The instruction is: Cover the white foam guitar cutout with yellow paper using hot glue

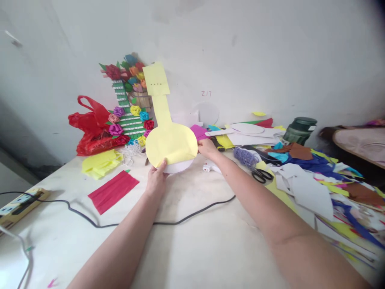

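A guitar-shaped cutout, faced with yellow paper, stands upright above the table, round body down and neck leaning left. Its lower yellow flap is loose, and white backing shows beneath. My left hand grips the bottom edge, thumb in front and fingers behind. At the body's right edge, my right hand is closed in a pinch, its fingertips partly hidden. A white object, perhaps a glue gun, lies below my right wrist. Behind the cutout is a green-and-white craft frame with paper flowers.
A red plastic bag, yellow crepe paper and a red paper sheet lie left. To the right are scissors, purple yarn, paper scraps and a green jar. A black cable crosses the table from a power strip.
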A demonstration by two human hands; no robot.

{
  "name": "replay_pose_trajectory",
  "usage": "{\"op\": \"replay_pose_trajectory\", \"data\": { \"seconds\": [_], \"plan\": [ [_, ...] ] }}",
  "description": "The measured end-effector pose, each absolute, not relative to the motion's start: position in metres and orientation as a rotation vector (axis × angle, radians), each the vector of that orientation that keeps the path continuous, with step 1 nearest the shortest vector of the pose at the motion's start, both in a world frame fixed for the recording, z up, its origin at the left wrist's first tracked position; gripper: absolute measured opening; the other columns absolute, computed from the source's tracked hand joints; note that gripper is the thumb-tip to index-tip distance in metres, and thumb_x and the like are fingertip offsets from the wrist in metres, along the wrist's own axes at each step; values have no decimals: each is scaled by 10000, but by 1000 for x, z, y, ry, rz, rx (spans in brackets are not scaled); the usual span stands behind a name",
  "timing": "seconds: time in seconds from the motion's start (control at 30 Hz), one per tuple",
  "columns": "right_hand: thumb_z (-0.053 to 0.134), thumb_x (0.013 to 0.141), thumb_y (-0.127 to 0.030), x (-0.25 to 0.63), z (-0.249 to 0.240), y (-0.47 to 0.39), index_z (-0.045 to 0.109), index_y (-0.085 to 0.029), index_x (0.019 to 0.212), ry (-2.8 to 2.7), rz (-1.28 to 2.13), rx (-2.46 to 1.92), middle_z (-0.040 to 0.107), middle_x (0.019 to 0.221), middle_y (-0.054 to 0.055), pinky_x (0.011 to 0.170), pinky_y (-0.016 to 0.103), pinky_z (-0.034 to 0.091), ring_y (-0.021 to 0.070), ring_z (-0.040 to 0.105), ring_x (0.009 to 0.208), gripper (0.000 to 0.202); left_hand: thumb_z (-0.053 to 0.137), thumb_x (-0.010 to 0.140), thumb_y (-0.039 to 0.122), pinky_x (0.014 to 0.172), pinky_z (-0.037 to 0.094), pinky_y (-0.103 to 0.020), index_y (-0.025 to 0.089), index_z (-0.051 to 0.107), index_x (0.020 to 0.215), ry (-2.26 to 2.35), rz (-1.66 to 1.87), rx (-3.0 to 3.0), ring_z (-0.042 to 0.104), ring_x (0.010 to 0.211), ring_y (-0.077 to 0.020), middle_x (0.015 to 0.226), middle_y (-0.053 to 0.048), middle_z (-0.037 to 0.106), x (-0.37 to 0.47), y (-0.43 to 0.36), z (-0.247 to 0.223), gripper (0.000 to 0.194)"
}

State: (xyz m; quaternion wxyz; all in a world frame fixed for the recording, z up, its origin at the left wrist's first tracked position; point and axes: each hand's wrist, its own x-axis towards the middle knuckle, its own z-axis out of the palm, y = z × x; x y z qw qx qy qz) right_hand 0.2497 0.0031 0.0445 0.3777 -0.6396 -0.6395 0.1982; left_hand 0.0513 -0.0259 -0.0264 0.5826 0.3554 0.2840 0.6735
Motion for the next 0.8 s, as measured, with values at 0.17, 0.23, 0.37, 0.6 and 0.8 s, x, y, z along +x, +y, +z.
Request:
{"op": "replay_pose_trajectory", "data": {
  "seconds": [0.17, 0.23, 0.37, 0.6, 0.8],
  "plan": [
    [416, 527, -77, 241, 38, -19, 576, -152, 652, -1116, 1138, -1130, 621, 557, 0, 550, 251, 476, 132, 579, 518, 217, 670, 735, 187, 837, 508, -329, 164, 614, 1051, 649, 1553, 808, 602, 1001, -218, 1120, -89, 630, 51, -26, -27, 322],
    [454, 561, -109, 235, 33, -28, 561, -153, 682, -1034, 1228, -1011, 632, 587, 7, 527, 260, 483, 134, 582, 516, 167, 668, 735, 181, 830, 512, -327, 156, 619, 1038, 641, 1551, 798, 621, 960, -212, 1098, -91, 640, 51, -28, -26, 308],
    [639, 595, -184, 220, 22, -44, 583, -154, 847, -951, 1316, -970, 673, 715, 38, 559, 309, 516, 167, 623, 608, 260, 675, 720, 163, 811, 521, -322, 150, 631, 998, 645, 1550, 775, 647, 884, -198, 1045, -85, 663, 52, -33, -23, 282],
    [723, 504, -112, 196, 4, -65, 591, -160, 847, -774, 1159, -1017, 688, 850, 52, 612, 330, 535, 194, 643, 714, 370, 702, 692, 177, 828, 513, -327, 121, 626, 1002, 590, 1485, 776, 628, 940, -235, 1026, -105, 667, 52, -45, -19, 324],
    [748, 453, -103, 187, 2, -76, 578, -165, 798, -710, 1168, -910, 694, 762, 20, 661, 311, 531, 175, 640, 691, 389, 714, 675, 186, 808, 516, -287, 162, 626, 1023, 499, 1496, 763, 610, 981, -220, 1054, -76, 661, 55, -53, -20, 360]
  ]
}}
